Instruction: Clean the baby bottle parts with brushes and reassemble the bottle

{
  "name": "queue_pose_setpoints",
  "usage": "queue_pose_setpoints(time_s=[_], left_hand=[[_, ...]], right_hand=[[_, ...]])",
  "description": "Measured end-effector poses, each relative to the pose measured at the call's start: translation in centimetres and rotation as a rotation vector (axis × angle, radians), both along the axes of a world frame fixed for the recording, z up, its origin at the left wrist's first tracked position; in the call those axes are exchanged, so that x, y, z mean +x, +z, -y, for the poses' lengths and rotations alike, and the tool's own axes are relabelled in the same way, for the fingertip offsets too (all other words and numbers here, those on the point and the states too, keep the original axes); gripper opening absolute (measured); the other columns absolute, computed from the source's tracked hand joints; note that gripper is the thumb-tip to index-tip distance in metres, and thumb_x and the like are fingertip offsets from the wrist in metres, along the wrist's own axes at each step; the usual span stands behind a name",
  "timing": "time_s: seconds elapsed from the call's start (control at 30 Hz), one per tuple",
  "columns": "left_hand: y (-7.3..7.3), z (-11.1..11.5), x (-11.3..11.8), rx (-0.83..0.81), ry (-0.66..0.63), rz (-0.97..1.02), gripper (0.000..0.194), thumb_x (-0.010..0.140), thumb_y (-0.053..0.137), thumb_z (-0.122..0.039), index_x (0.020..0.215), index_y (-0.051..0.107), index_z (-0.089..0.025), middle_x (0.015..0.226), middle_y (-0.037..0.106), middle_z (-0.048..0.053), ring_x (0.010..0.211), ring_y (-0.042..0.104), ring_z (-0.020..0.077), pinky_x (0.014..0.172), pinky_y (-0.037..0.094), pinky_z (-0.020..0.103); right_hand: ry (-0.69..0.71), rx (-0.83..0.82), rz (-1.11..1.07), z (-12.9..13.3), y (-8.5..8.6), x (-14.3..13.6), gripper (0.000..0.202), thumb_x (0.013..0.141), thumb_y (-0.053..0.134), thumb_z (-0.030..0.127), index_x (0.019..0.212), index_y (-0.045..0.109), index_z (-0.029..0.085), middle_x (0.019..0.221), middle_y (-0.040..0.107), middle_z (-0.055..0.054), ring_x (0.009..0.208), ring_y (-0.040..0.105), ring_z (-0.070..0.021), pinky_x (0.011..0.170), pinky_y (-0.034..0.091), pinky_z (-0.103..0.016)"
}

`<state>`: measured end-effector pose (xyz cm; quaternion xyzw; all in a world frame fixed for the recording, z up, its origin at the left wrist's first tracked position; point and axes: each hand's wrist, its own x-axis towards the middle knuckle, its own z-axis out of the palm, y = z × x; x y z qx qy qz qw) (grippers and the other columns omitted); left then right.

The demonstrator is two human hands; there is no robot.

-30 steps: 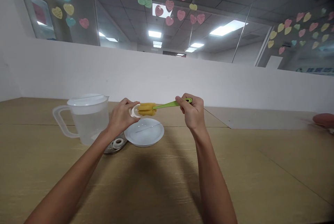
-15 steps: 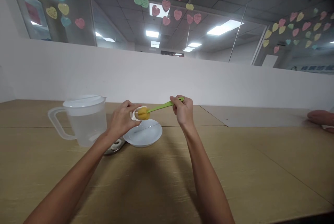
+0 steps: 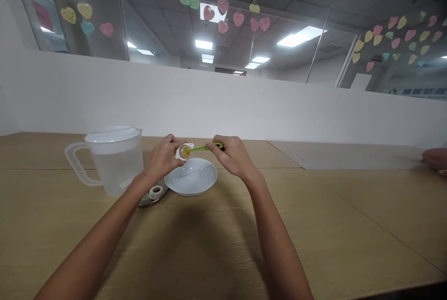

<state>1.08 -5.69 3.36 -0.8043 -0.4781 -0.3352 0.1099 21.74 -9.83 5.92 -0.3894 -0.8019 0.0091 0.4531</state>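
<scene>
My left hand point(image 3: 162, 156) is closed around a small clear bottle point(image 3: 183, 152) with white about its mouth, tilted so that the mouth faces right. Pinched in my right hand point(image 3: 234, 154) is the green handle of a bottle brush point(image 3: 199, 148). The brush's yellow sponge head is inside the bottle, seen only through the mouth. Below both hands stands a shallow white bowl point(image 3: 190, 187), and the bottle is held above its far rim. A white ring point(image 3: 151, 194) lies on a shiny metal dish point(image 3: 148, 202), partly hidden by my left forearm.
A translucent lidded pitcher point(image 3: 118, 172) stands on the left of the wooden table point(image 3: 314, 225), its handle to the left. Behind the table rises a white wall point(image 3: 223, 106) with glass above. Another person's hand point(image 3: 435, 158) shows at the right edge.
My right hand has moved left towards the bottle, and the brush's yellow sponge head has gone from the mouth into it. The other person's hand has shifted slightly right.
</scene>
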Motion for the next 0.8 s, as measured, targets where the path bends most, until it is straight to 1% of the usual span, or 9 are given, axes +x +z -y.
queue_pose_setpoints(time_s=[0.1,0.2,0.33,0.47,0.57,0.67,0.73,0.8], left_hand=[[0.0,-0.3,-0.3,-0.026,-0.014,-0.005,0.044,0.064,0.063,-0.022,0.108,0.063,-0.024,0.092,0.052,0.002,0.078,0.055,0.0180,0.069,0.043,0.029],[0.0,0.0,-0.2,-0.029,-0.007,-0.023,0.044,0.065,0.063,-0.023,0.109,0.062,-0.025,0.091,0.051,0.002,0.077,0.054,0.0180,0.068,0.043,0.029],[-0.2,0.2,-0.1,0.034,0.017,-0.070,0.043,0.069,0.061,-0.023,0.112,0.060,-0.025,0.095,0.052,0.004,0.081,0.055,0.0195,0.067,0.043,0.029],[-0.4,0.0,-0.2,0.107,0.060,-0.161,0.042,0.072,0.060,-0.023,0.114,0.059,-0.024,0.099,0.053,0.006,0.084,0.055,0.0219,0.072,0.044,0.032],[-0.6,-0.3,-0.6,0.151,0.132,-0.247,0.041,0.073,0.056,-0.017,0.113,0.060,-0.023,0.101,0.055,0.008,0.088,0.056,0.0246,0.079,0.043,0.036],[-1.0,-1.0,-1.2,0.208,0.190,-0.311,0.045,0.072,0.049,-0.006,0.113,0.060,-0.020,0.105,0.056,0.011,0.095,0.056,0.0272,0.085,0.041,0.041],[-1.4,-1.6,-1.6,0.244,0.148,-0.344,0.051,0.070,0.044,0.000,0.114,0.059,-0.021,0.108,0.057,0.011,0.100,0.054,0.0273,0.087,0.040,0.042],[-1.9,-2.2,-1.8,0.275,0.052,-0.386,0.055,0.071,0.039,0.005,0.114,0.059,-0.022,0.111,0.057,0.010,0.106,0.051,0.0260,0.091,0.039,0.042]], right_hand=[[-0.035,0.005,0.052,0.5,0.6,1.4,0.031,0.085,0.046,0.033,0.059,0.049,0.018,0.052,0.039,0.005,0.051,0.030,-0.0087,0.052,0.021,-0.023],[-0.054,-0.009,0.020,0.7,0.8,2.5,0.032,0.084,0.048,0.033,0.055,0.048,0.018,0.050,0.036,0.005,0.050,0.028,-0.0086,0.051,0.021,-0.023],[-0.071,-0.058,-0.052,0.9,0.9,3.5,0.032,0.082,0.050,0.035,0.055,0.051,0.018,0.050,0.034,0.005,0.050,0.027,-0.0087,0.049,0.021,-0.024],[-0.096,-0.107,-0.113,1.1,1.1,3.8,0.031,0.080,0.052,0.037,0.056,0.055,0.017,0.050,0.031,0.005,0.050,0.025,-0.0088,0.047,0.020,-0.024],[-0.091,-0.089,-0.209,1.6,1.4,4.4,0.031,0.078,0.054,0.037,0.054,0.053,0.017,0.049,0.030,0.006,0.049,0.026,-0.0086,0.047,0.021,-0.024],[-0.127,0.010,-0.372,2.0,1.6,5.6,0.034,0.077,0.055,0.037,0.050,0.046,0.018,0.048,0.031,0.005,0.049,0.029,-0.0086,0.047,0.022,-0.024],[-0.180,0.074,-0.472,2.1,1.7,6.6,0.036,0.077,0.056,0.037,0.049,0.043,0.018,0.047,0.031,0.005,0.049,0.030,-0.0088,0.047,0.022,-0.025],[-0.234,0.100,-0.529,1.9,1.7,7.3,0.036,0.076,0.056,0.037,0.049,0.042,0.019,0.048,0.031,0.005,0.049,0.030,-0.0092,0.047,0.023,-0.025]])
